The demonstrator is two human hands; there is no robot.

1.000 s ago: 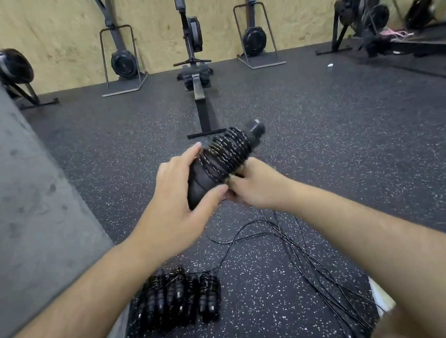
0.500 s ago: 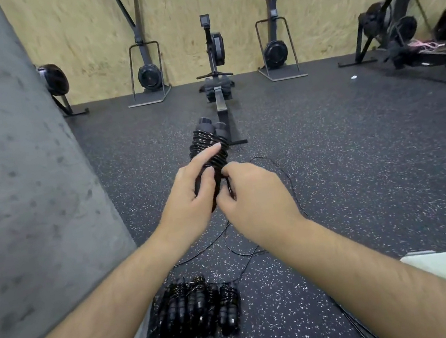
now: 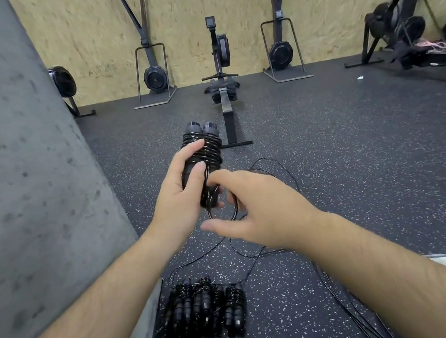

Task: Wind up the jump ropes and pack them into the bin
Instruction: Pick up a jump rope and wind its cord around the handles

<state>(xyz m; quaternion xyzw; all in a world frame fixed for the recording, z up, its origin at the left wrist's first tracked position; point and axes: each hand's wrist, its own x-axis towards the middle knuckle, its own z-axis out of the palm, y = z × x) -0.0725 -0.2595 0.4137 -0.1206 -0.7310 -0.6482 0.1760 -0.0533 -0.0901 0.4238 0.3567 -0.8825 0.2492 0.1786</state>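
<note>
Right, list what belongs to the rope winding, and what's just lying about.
In the job: half-wound rope gripped in the left hand; loose cord running through the right hand; pile of wound ropes on the floor.
Lying about: rowing machine; two upright machines by the wall.

The one view came from a wide-angle camera worn on the person's head. It faced forward and tilted down along both forearms, so the left grip [image 3: 179, 192], the right grip [image 3: 254, 210] and the jump rope [image 3: 204, 148] sat close, near the middle of the frame. The floor [image 3: 329, 153] ran away beyond them to the far wall [image 3: 191, 5], where a rowing machine [image 3: 219, 62] stood small and well off. A concrete wall [image 3: 13, 171] filled the near left side. Straight lines bowed toward the edges.
</note>
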